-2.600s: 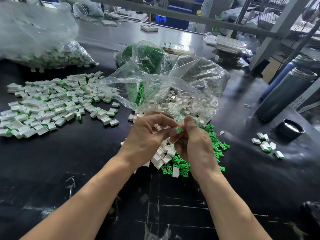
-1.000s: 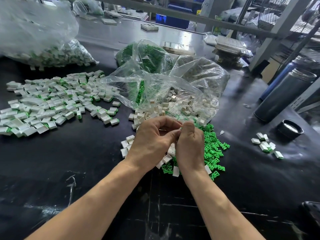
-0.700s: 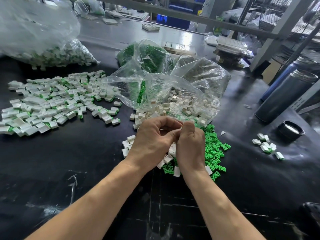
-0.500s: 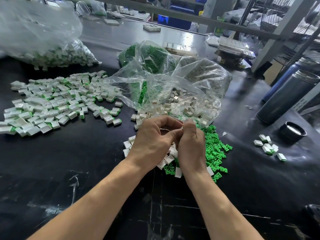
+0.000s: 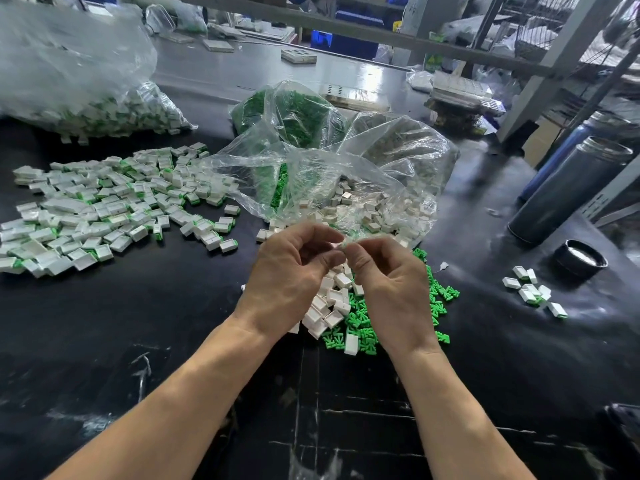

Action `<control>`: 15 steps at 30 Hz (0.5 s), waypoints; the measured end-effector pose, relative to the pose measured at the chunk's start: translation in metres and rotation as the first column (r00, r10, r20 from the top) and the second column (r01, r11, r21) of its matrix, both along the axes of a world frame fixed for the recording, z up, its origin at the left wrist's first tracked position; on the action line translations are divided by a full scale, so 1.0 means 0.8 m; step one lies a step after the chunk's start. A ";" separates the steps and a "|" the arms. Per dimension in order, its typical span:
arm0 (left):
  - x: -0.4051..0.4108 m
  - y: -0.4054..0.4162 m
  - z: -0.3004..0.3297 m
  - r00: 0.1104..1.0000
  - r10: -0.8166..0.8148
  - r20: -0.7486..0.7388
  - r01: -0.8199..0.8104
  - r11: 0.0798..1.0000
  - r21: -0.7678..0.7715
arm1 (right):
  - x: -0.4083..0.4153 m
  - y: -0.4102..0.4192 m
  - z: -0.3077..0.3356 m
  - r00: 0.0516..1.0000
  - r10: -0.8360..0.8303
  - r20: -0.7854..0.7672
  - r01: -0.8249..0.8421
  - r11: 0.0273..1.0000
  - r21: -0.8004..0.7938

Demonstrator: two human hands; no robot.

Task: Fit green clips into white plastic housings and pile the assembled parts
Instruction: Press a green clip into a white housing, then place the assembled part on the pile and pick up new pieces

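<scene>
Just above the near edge of the black worktable [image 5: 104, 341], the left hand [image 5: 287, 278] and the right hand [image 5: 391, 285] meet fingertip to fingertip, both with fingers curled inward as if pinching one small part between them; the part itself is hidden behind the fingers and blurred, so I cannot tell whether it is a housing, a clip or the two already pressed together. Directly beneath the hands lies the working stock: a little heap of loose white housings [image 5: 329, 303] touching a spread of loose green clips [image 5: 433, 296], which suggests many pairs are left to fit. Off to the right, well apart, sits a small cluster of finished-looking pieces [image 5: 531, 292] beside a black cap [image 5: 580, 259]. To the left, the pile of assembled parts [image 5: 104, 209] is already broad (white bodies with green showing at their ends), so a good share of the job appears done. Behind the hands an open clear bag [image 5: 346, 174] holds more white housings, and behind it a bag of green clips [image 5: 291, 112] looks well filled, so by my reckoning the supply is far from used up. Farther left, another bulging bag [image 5: 97, 98] seems to hold completed parts.
</scene>
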State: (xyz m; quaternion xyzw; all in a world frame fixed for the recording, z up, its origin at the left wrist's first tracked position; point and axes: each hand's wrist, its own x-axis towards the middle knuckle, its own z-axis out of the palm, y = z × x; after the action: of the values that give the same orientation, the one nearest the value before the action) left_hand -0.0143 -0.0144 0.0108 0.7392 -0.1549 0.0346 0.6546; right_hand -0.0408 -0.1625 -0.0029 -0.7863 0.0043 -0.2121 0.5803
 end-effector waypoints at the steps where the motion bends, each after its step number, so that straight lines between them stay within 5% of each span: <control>1: 0.000 0.000 -0.001 1.000 0.012 0.019 -0.013 0.999 0.044 | -0.001 0.000 0.000 1.000 0.001 -0.003 -0.001 1.000 0.015; 5: 0.001 0.000 -0.006 0.988 0.058 0.141 -0.089 0.969 0.228 | -0.003 0.000 0.002 0.998 -0.055 -0.019 0.056 0.998 0.023; 15: 0.002 0.011 0.002 0.959 0.078 0.273 -0.188 0.895 0.404 | -0.002 -0.005 0.000 0.985 -0.140 -0.100 0.135 0.989 -0.056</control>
State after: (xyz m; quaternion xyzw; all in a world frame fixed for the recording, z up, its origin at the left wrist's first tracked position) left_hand -0.0123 -0.0054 0.0126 0.8628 -0.1884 0.1378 0.4484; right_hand -0.0427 -0.1662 -0.0027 -0.8080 0.0833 -0.2105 0.5440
